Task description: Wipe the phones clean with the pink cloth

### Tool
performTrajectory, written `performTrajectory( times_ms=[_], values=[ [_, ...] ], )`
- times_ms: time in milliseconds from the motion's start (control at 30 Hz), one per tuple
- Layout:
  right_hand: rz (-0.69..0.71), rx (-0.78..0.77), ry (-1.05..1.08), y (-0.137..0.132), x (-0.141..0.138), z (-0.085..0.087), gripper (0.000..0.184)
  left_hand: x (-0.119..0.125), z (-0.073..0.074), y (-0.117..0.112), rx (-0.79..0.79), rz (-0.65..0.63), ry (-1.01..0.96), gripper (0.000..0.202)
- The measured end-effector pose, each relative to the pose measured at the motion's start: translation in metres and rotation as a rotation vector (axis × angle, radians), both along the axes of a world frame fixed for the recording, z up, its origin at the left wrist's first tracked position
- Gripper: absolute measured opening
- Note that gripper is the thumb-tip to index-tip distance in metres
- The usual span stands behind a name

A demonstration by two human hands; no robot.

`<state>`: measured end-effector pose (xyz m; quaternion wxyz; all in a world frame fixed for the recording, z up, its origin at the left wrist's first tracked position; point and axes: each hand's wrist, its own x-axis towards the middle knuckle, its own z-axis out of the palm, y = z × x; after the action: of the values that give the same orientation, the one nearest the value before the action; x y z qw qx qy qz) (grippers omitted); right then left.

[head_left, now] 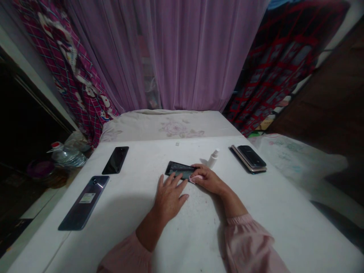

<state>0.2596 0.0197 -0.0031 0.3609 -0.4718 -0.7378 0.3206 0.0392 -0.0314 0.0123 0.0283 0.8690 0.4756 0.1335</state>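
Note:
A dark smartphone [179, 168] lies flat on the white table in front of me, its surface marked with pale smears. My left hand [170, 195] rests with fingers spread, the fingertips at the phone's near edge. A small pink cloth [196, 178] is pinched under the fingers of my right hand [209, 180], which presses it on the phone's right end. That end of the phone is covered by the hand. Just behind my right hand stands a small white spray bottle [213, 158].
Two more phones lie at the left, a black one [115, 160] and a larger one with a label [85, 203]. A stack of several phones [250, 158] sits at the right. Purple curtains [193, 57] hang behind the table [199, 239]. A plastic water jug [66, 154] stands beyond the left edge.

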Motion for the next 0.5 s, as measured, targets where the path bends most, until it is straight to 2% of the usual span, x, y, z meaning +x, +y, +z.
performTrajectory(
  times_ms=[167,300,400,500],
  values=[
    [-0.185,0.07,-0.05,0.003,-0.013,-0.004,0.012,0.0,-0.001,0.0,0.012,0.002,0.005,0.044],
    [-0.344,0.046,-0.095,0.006,-0.021,-0.006,0.018,-0.001,0.0,-0.001,0.009,0.0,-0.007,0.044],
    [-0.302,0.032,-0.054,0.005,-0.019,-0.006,0.017,-0.001,0.001,-0.001,0.0,0.003,-0.017,0.043],
    [-0.158,0.034,0.011,0.003,-0.011,-0.003,0.01,0.0,0.001,-0.001,0.007,-0.003,-0.024,0.043]
  ],
)
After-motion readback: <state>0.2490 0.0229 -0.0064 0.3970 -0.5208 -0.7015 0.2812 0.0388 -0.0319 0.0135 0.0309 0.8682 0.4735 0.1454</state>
